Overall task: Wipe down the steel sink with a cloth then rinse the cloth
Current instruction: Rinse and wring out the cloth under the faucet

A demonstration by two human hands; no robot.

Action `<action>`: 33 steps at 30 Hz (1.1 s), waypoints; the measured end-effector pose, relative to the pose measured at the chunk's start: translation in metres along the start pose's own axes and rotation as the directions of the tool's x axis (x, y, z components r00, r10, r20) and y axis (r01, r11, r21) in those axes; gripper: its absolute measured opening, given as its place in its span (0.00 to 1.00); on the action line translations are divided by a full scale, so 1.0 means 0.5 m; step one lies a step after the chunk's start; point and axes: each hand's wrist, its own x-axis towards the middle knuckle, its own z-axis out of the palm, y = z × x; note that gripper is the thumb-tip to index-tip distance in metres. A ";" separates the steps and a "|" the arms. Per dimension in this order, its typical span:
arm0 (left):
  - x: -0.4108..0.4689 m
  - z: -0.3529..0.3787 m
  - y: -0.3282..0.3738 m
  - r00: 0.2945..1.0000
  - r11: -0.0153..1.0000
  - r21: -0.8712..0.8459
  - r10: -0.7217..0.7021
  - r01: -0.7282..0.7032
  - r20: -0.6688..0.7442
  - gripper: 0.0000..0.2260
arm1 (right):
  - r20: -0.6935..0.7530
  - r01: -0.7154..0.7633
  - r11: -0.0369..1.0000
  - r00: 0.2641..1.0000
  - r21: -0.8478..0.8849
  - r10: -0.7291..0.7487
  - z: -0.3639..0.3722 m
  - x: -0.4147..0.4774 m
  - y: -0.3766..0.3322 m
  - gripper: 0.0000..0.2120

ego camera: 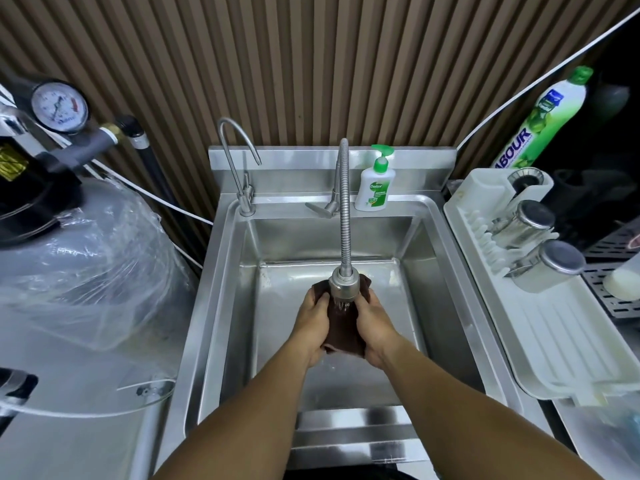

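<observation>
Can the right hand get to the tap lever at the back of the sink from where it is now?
Probably yes. The right hand would first have to let go of the brown cloth. The lever lies beyond it on the back ledge, with only the flexible spout hanging nearby.

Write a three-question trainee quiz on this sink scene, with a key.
1. True or false: both hands grip the dark brown cloth under the flexible steel spray tap.
2. Where does the white pump soap bottle with the green top stand? A) in the white plastic drying rack B) on the steel sink back ledge
3. Fill in: the left hand and right hand hold the cloth over the sink's ____.

Key: 1 true; 2 B; 3 basin.
</observation>
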 end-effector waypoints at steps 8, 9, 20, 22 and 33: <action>0.009 0.035 0.017 0.973 0.971 -0.095 -0.223 0.218 -0.053 0.14 | -0.159 -0.065 0.993 0.986 -0.102 0.048 0.020 0.023 0.000 0.17; 0.013 0.039 0.015 0.970 0.968 -0.091 -0.238 0.234 -0.041 0.16 | -0.164 -0.081 0.993 0.984 -0.087 0.066 0.022 0.027 0.001 0.21; 0.028 0.073 0.005 0.982 0.990 -0.001 -0.143 0.144 -0.126 0.08 | -0.303 -0.050 0.982 0.953 -0.180 -0.007 0.023 0.053 0.003 0.16; 0.028 0.076 0.006 0.982 0.989 -0.017 -0.148 0.147 -0.116 0.08 | -0.312 -0.057 0.981 0.950 -0.183 -0.003 0.022 0.060 0.002 0.16; 0.036 0.062 0.000 0.976 0.981 0.006 -0.192 0.194 -0.098 0.07 | -0.296 -0.083 0.963 0.955 -0.256 0.004 0.022 0.064 0.006 0.09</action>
